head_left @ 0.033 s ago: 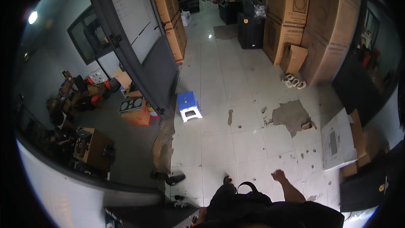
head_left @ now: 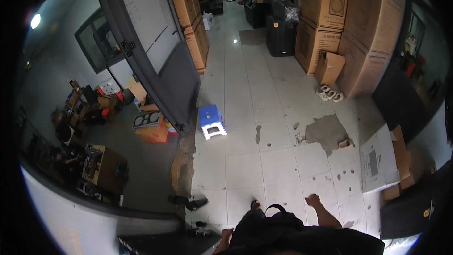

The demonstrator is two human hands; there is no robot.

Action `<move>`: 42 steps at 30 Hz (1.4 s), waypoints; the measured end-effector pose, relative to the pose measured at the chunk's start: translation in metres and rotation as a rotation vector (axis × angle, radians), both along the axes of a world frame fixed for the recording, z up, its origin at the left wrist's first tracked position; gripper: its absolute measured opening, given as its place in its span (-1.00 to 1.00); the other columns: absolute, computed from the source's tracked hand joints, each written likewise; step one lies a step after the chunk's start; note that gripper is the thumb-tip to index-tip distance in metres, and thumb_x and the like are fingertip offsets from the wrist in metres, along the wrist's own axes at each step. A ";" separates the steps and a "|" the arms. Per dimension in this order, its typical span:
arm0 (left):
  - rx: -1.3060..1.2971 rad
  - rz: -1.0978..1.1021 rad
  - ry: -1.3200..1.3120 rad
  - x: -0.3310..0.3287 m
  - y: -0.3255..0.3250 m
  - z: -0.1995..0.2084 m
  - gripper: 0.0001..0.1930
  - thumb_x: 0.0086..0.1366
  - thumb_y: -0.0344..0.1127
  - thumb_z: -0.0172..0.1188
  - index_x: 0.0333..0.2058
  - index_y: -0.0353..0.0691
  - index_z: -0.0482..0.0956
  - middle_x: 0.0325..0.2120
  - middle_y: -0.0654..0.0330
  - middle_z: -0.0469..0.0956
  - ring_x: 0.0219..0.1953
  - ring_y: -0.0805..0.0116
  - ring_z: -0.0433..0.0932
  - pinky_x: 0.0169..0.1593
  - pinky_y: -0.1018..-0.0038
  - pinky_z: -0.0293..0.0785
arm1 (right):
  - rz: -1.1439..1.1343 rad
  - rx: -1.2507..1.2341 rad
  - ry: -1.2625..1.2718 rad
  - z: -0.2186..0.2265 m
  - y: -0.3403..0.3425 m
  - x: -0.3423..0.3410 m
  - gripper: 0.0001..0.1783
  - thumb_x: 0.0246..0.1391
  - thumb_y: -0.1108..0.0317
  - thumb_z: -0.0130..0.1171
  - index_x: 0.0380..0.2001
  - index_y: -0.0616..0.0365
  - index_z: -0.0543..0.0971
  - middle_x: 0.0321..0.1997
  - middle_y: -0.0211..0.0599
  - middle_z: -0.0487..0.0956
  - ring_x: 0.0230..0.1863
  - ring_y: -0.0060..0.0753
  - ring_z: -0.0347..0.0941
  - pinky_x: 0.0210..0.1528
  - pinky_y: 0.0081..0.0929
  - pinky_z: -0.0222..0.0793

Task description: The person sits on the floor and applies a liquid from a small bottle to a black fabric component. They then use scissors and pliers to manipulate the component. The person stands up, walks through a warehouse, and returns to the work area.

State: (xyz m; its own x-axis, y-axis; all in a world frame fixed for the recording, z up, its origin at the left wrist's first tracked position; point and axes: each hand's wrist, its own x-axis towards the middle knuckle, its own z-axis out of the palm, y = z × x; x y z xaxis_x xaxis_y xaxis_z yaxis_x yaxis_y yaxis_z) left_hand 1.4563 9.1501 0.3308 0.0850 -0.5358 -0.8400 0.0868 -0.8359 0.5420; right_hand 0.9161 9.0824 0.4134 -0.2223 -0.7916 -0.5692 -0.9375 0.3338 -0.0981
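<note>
My right hand (head_left: 312,200) hangs over the tiled floor (head_left: 278,165) at the lower right. Its fingers look curled in, and nothing shows in it. At the lower edge, my left hand (head_left: 227,233) is close beside my dark clothing, small and partly hidden, so its fingers cannot be made out. Neither hand touches any object that I can see. A black loop-shaped strap (head_left: 277,208) stands up from the dark clothing between them. One of my feet (head_left: 255,204) shows just ahead of it. Dark shoes (head_left: 197,203) lie on the floor to the left, near the doorway.
A blue and white step stool (head_left: 212,121) stands by the open grey door (head_left: 172,78). Cardboard boxes (head_left: 321,4) and a black speaker (head_left: 281,37) line the right. Pale clogs (head_left: 329,94), a broken floor patch (head_left: 326,132) and a white carton (head_left: 377,163) are nearer. Someone sits inside the left room.
More of my left hand and forearm shows at the lower edge. My right hand sits slightly lower and further right. The floor objects have shifted slightly downward in view.
</note>
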 end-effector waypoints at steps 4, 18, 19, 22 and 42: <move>-0.257 -0.007 -0.124 0.016 -0.229 0.049 -0.74 0.17 -0.24 0.00 -0.24 -0.27 0.49 -0.41 0.13 0.54 -0.50 0.25 0.54 -0.50 0.41 0.48 | -0.619 -0.056 -0.052 -0.019 -0.020 -0.010 -0.68 -0.32 0.20 0.11 -0.71 0.31 0.48 -0.61 0.02 0.52 -0.49 -0.14 0.52 -0.43 -0.26 0.44; 0.093 -0.069 -0.205 -0.057 -0.587 0.064 -0.80 0.09 -0.22 0.17 -0.49 -0.25 0.55 -0.70 0.24 0.44 -0.74 0.44 0.36 -0.72 0.52 0.27 | -0.581 -0.113 -0.195 -0.029 -0.502 -0.016 -0.62 -0.29 0.15 0.17 -0.54 0.33 0.51 -0.44 0.04 0.55 -0.31 -0.06 0.51 -0.23 -0.27 0.42; -0.068 -0.064 -0.079 -0.057 -0.603 0.065 -0.79 0.09 -0.20 0.17 -0.53 -0.23 0.54 -0.73 0.28 0.41 -0.76 0.47 0.32 -0.72 0.53 0.21 | -0.506 -0.100 -0.171 -0.033 -0.566 -0.019 -0.53 -0.25 0.04 0.14 -0.49 0.34 0.52 -0.39 0.05 0.54 -0.26 -0.03 0.49 -0.18 -0.26 0.40; -0.199 -0.196 -0.097 -0.064 -0.663 0.092 -0.66 0.09 -0.01 0.14 -0.66 -0.14 0.50 -0.80 0.36 0.35 -0.78 0.52 0.25 -0.70 0.51 0.10 | -0.304 -0.169 -0.136 0.023 -0.741 -0.013 -0.51 -0.13 -0.04 0.07 -0.46 0.26 0.57 -0.36 0.00 0.55 -0.25 -0.05 0.48 -0.18 -0.25 0.39; -0.290 -0.162 -0.295 -0.072 -1.433 0.077 -0.79 0.06 -0.24 0.11 -0.55 -0.27 0.56 -0.69 0.17 0.52 -0.64 0.41 0.51 -0.56 0.49 0.44 | -0.645 0.054 -0.096 0.043 -1.187 -0.046 -0.54 -0.28 0.13 0.13 -0.47 0.43 0.50 -0.34 0.06 0.54 -0.21 -0.05 0.49 -0.17 -0.35 0.44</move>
